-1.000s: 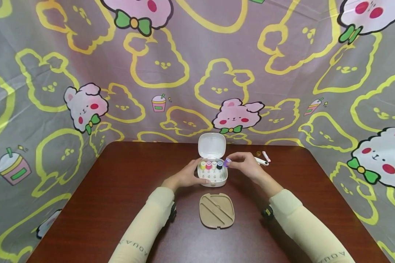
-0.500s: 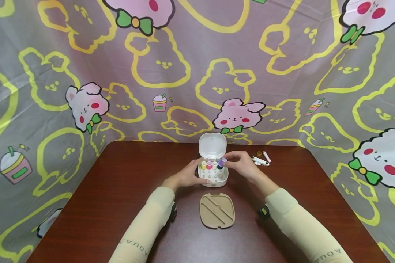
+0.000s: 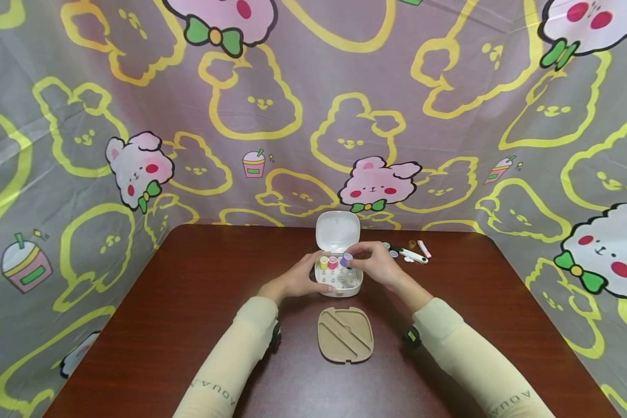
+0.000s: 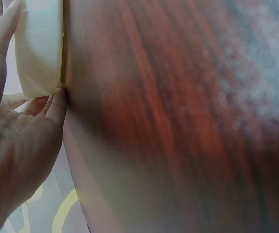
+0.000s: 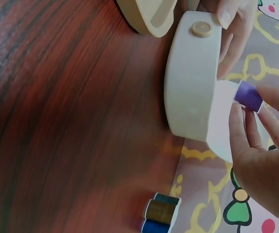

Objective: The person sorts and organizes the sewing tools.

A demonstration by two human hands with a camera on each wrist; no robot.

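Observation:
A white box [image 3: 351, 291] with its lid raised stands on the table, holding yellow, pink and white spools [image 3: 332, 263] in its back row. My left hand [image 3: 296, 278] grips the box's left side, thumb at the front rim; the left wrist view shows its fingers against the box wall [image 4: 40, 53]. My right hand [image 3: 380, 265] pinches a purple spool [image 3: 346, 259] above the back right of the box. In the right wrist view the purple spool [image 5: 249, 96] is tilted between thumb and fingers. The black spool is mostly hidden behind it.
A beige tray [image 3: 345, 335] lies in front of the box. To the right are white snips [image 3: 414, 256], a pink-and-white item [image 3: 424, 249] and several loose spools, seen as dark, brown and blue spools [image 5: 160, 211] in the right wrist view. Patterned cloth [image 3: 271, 116] hangs behind.
My right hand has moved left with the purple spool, from the box's right edge to over the back row. More spools show behind it. My left hand has stayed on the box.

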